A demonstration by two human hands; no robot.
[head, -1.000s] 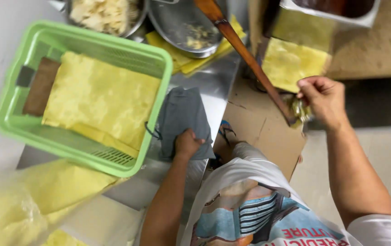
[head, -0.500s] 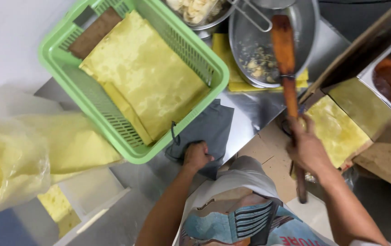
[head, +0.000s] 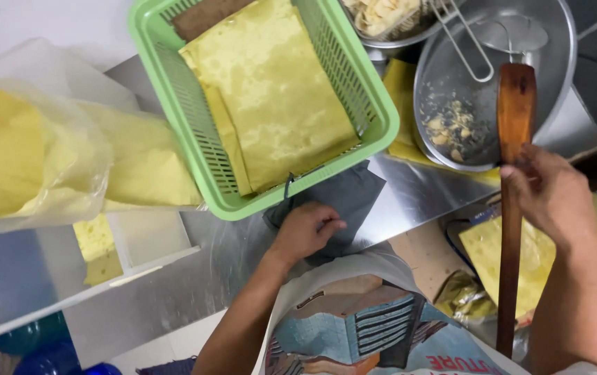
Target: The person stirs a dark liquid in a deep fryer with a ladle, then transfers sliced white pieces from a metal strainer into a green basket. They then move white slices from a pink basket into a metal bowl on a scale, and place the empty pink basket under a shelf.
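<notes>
Head view, left to right: clear plastic bag [head: 31,156] is lying at far left, stuffed with yellow sheets, beside a white tray [head: 152,243]. Green basket [head: 194,132] is sitting on the steel counter [head: 416,194], holding a stack of yellow sheets [head: 274,90]. Left hand [head: 305,229] is pressing down on a dark grey cloth [head: 354,191] at the counter edge, just under the basket's near corner; fingers curled together, knuckles up, resting on the cloth rather than pinching it. Right hand [head: 549,194] is gripping a long wooden spatula [head: 514,201] mid-shaft, fingers wrapped tight around it, blade end pointing up over the metal bowl [head: 555,76] with crumbs inside. A wire skimmer [head: 479,42] is lying in that bowl. Another yellow sheet [head: 483,253] is lying under the spatula on brown cardboard [head: 420,253].

To handle this well, judging from the pose: keeping the grip low on the shaft for control, keeping the blade clear of the bowl rim, and keeping the left palm flat so the cloth is not sliding.
</notes>
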